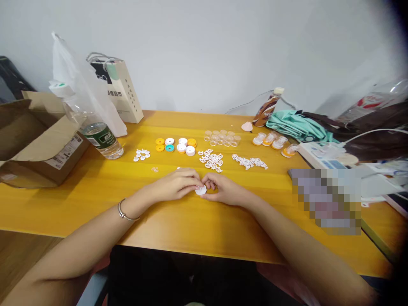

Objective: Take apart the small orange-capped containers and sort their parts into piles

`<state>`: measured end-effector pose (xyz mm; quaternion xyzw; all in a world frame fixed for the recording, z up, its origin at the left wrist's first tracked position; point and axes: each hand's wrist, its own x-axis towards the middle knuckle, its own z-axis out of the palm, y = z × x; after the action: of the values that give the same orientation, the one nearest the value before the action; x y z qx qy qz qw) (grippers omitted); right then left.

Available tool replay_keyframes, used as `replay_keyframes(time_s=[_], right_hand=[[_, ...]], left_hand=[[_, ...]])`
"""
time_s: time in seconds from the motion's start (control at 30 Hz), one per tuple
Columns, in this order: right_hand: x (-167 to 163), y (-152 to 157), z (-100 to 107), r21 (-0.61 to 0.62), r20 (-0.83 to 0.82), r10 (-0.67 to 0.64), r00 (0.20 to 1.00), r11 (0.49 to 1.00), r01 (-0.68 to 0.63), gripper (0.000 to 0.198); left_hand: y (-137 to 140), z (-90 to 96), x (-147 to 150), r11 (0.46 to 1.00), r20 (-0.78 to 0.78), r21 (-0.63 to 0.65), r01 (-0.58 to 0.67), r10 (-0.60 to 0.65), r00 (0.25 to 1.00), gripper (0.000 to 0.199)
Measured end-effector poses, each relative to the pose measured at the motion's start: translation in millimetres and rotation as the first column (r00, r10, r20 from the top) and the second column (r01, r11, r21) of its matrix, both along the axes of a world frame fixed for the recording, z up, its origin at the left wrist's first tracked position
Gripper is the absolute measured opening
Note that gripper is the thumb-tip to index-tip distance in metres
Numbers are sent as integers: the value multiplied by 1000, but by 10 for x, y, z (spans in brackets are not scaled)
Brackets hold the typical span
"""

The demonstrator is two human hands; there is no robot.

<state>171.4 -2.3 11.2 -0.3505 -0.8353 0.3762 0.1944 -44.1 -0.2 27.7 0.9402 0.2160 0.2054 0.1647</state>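
Both my hands meet over the middle of the table around a small white round disc [200,191]. My left hand [182,183] has its fingertips on the disc's upper left side. My right hand [223,189] grips its right edge, thumb below and fingers curled. Just beyond them lie white spoked plastic pieces [211,160] in a loose pile, with another cluster [249,162] to the right. Several round caps [169,148] in white, orange and teal stand farther back. Small white discs [141,155] and tiny thin rings [154,169] are to the left.
Clear cups [222,138] and assembled orange-based pieces [277,142] stand at the back right. A water bottle [103,140] and cardboard box [41,157] are on the left. A brown drink bottle [267,107], teal folded cloth [299,126], power strip [321,155] and a pixelated item [325,202] are on the right.
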Motion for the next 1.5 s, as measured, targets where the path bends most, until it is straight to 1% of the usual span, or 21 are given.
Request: replay_keyframes(time_s=[0.07,0.17,0.27,0.57,0.7,0.77,0.83,0.9,1.0,1.1,1.17,1.27,1.37,1.43,1.5], right_hand=[[-2,0,11,6,2,10,1000,1000,-10,16],[-3,-5,33,12,14,23,1000,1000,-23,16],[0,-8,40,13,30,30,999,999,-30,16],[4,-2,7,14,35,17,999,1000,-18,15],[4,-10,31,6,25,23,999,1000,-23,16],[6,-15,43,1,32,19,999,1000,-19,19],[9,-18,49,0,45,9,999,1000,-9,22],[11,-20,47,1,57,0,998,1000,0,22],[13,-18,39,0,68,-3,998,1000,3,21],[14,-13,33,3,72,2,997,1000,-3,22],[14,-11,33,5,72,3,997,1000,-3,21],[13,-12,39,6,67,3,998,1000,-3,21],[12,-16,46,1,60,-2,998,1000,2,21],[11,-18,45,1,50,-3,999,1000,3,20],[9,-16,38,9,27,2,1000,1000,-3,18]], left_hand=[[-1,-55,35,999,19,-12,32,-32,999,24],[20,-105,51,999,13,-33,25,-24,1000,23],[33,-111,59,999,-10,-33,8,-8,1000,21],[48,-164,106,996,-19,81,-45,46,999,20],[58,-109,72,997,22,32,-69,68,997,19],[80,-51,6,992,49,-2,-123,122,991,18],[123,8,-92,977,50,-34,-211,213,976,16],[179,52,-198,952,24,-76,-298,300,954,14],[260,76,-320,907,-26,-149,-394,395,919,11],[303,58,-366,864,-73,-218,-455,450,890,12],[311,38,-367,851,-110,-236,-468,456,883,13],[295,24,-344,867,-117,-170,-468,454,883,14],[222,31,-269,897,-19,-58,-439,439,898,16],[139,29,-179,933,36,1,-359,359,933,17],[49,6,-74,972,28,58,-229,228,973,18]])
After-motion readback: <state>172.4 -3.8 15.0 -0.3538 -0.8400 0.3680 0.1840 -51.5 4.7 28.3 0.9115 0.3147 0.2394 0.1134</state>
